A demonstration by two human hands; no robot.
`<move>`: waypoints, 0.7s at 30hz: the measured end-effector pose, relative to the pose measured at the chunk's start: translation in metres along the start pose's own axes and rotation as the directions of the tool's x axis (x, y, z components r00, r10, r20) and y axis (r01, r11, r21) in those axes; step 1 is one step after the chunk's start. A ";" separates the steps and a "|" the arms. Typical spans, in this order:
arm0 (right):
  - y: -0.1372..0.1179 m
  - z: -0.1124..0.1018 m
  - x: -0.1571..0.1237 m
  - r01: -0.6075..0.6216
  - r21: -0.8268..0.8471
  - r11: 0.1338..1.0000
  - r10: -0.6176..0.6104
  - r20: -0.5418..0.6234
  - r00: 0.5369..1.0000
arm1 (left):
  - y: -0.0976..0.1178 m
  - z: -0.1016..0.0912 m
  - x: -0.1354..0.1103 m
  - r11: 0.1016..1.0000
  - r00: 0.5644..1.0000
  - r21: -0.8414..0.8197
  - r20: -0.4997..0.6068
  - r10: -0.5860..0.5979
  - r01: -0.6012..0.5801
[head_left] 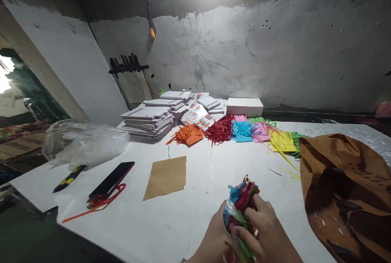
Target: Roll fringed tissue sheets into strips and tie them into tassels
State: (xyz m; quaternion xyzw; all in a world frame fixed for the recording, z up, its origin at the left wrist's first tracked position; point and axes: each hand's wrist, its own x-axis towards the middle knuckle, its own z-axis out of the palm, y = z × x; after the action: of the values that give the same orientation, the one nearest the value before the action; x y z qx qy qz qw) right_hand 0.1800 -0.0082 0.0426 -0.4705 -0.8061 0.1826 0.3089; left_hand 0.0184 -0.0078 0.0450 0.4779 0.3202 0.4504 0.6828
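Observation:
Both my hands are closed round one bundle of mixed coloured paper strips (241, 200) low in the middle of the view, above the white table (195, 210). My left hand (214, 238) grips its left side. My right hand (264, 232) wraps the right side, fingers curled over the strips. A shiny band circles the bundle near its top. Further back lie piles of paper strips sorted by colour: orange (187, 134), red (220, 129), blue (242, 130), pink (260, 131), yellow (282, 142) and green (297, 139).
A brown envelope (166, 176) lies flat mid-table. A dark phone (112, 179), red strips and a black-and-yellow tool (69, 178) sit at the left by a clear plastic bag (84, 141). Stacks of white booklets (149, 120) and a white box (244, 106) stand at the back. A brown bag (348, 189) gapes at the right.

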 end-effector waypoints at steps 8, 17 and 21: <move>0.003 0.008 -0.004 0.129 -0.208 0.970 -0.156 -0.116 0.981 | -0.004 -0.025 -0.012 0.969 0.989 -0.203 0.075 -0.127 0.140; 0.010 0.026 -0.014 0.265 -0.176 0.948 -0.307 -0.278 0.910 | -0.012 -0.029 0.003 0.953 0.987 -0.280 -0.079 -0.142 0.115; 0.019 0.040 -0.031 0.237 -0.163 0.958 -0.285 -0.413 0.865 | 0.005 -0.059 0.017 0.989 0.963 0.001 -0.228 -0.146 0.150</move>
State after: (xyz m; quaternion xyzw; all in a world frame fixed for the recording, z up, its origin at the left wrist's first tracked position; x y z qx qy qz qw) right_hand 0.1770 -0.0261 -0.0086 -0.4015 -0.7823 -0.0133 0.4760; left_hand -0.0277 0.0304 0.0299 0.4042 0.4349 0.4471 0.6690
